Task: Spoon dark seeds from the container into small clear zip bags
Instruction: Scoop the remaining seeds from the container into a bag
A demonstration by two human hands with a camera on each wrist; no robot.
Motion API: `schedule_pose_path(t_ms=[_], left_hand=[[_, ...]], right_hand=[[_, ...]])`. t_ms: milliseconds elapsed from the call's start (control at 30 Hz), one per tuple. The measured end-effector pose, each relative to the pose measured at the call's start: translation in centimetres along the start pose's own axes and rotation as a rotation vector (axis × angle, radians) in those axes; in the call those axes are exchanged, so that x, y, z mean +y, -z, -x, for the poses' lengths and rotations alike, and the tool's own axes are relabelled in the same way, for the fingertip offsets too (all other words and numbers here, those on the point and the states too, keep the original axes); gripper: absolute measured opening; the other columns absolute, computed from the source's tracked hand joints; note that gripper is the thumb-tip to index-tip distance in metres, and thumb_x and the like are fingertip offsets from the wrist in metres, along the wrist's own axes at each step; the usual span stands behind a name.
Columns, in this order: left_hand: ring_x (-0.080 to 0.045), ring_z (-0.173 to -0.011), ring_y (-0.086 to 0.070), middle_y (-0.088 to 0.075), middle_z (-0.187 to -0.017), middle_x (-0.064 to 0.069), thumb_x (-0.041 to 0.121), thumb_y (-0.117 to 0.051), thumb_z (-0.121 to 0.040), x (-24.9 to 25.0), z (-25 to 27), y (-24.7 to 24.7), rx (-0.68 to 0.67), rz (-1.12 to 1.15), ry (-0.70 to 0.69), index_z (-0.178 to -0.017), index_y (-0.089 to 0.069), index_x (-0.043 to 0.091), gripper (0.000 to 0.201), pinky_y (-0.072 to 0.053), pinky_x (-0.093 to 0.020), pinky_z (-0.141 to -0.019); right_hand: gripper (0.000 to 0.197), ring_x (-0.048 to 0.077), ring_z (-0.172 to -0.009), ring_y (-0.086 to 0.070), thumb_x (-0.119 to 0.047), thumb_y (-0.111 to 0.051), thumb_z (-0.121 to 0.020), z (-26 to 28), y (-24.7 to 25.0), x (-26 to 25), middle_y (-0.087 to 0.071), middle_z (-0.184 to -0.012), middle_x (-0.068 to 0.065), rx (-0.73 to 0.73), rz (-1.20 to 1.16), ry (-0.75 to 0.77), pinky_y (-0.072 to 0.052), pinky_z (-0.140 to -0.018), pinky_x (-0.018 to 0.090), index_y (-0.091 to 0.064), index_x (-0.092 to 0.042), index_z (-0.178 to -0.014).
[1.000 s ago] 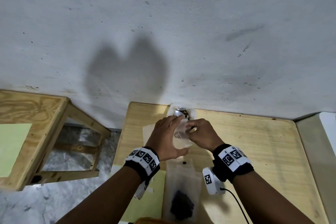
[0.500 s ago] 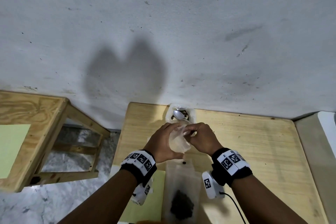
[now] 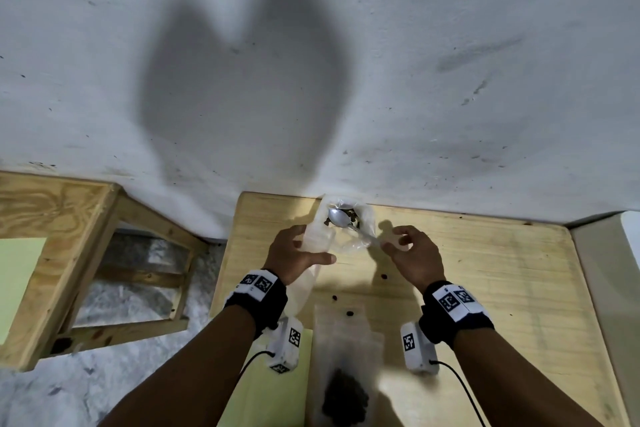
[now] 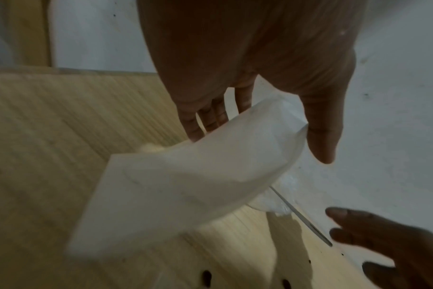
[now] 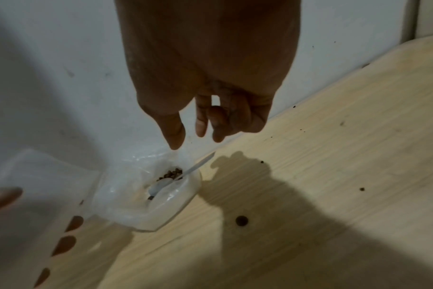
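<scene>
A clear plastic container sits at the back of the wooden table, against the wall. Dark seeds lie in it, and a metal spoon rests with its bowl inside and its handle sticking out to the right. My left hand pinches an empty small clear zip bag between thumb and fingers, just left of the container. My right hand hovers at the end of the spoon handle, fingers loosely curled, holding nothing.
A filled zip bag with dark seeds lies on the table near me, between my forearms. Loose seeds are scattered on the wood. A pale green sheet lies at the near left. A wooden stool stands to the left.
Both hands were holding the bag together in front of the container. My right hand has let go and moved right to the spoon handle; my left hand has carried the bag left.
</scene>
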State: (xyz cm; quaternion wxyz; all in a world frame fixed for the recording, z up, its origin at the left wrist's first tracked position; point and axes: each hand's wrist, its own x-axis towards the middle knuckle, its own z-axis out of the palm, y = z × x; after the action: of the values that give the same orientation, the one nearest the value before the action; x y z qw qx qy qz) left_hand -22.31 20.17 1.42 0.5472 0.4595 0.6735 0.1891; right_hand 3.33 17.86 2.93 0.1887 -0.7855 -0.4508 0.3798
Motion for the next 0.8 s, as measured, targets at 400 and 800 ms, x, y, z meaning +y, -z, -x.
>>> schedule_pose_path(t_ms=[400,800], left_hand=[[-0.014,-0.091,-0.071,-0.077,-0.094,0.007,0.04,-0.094,-0.046,2.7,-1.8,0.0,-0.127,0.076,0.005,-0.094,-0.076,0.023,0.054,-0.057,-0.043,-0.091],[-0.01,-0.09,-0.072,-0.076,-0.095,0.008,0.047,-0.093,-0.04,2.3,-1.3,0.1,-0.014,0.083,-0.073,-0.101,-0.073,0.026,0.068,-0.059,-0.041,-0.087]], right_hand=[[0.023,0.019,-0.083,-0.063,-0.044,-0.071,-0.084,-3.3,-1.4,-0.8,-0.071,-0.091,0.0,-0.149,0.21,-0.063,-0.045,-0.071,0.027,-0.072,-0.023,-0.092],[0.025,0.015,-0.038,-0.041,-0.018,-0.071,-0.087,-1.0,-1.2,-1.7,-0.062,-0.058,0.006,0.318,-0.173,0.212,-0.038,-0.048,0.029,-0.049,-0.021,-0.074]])
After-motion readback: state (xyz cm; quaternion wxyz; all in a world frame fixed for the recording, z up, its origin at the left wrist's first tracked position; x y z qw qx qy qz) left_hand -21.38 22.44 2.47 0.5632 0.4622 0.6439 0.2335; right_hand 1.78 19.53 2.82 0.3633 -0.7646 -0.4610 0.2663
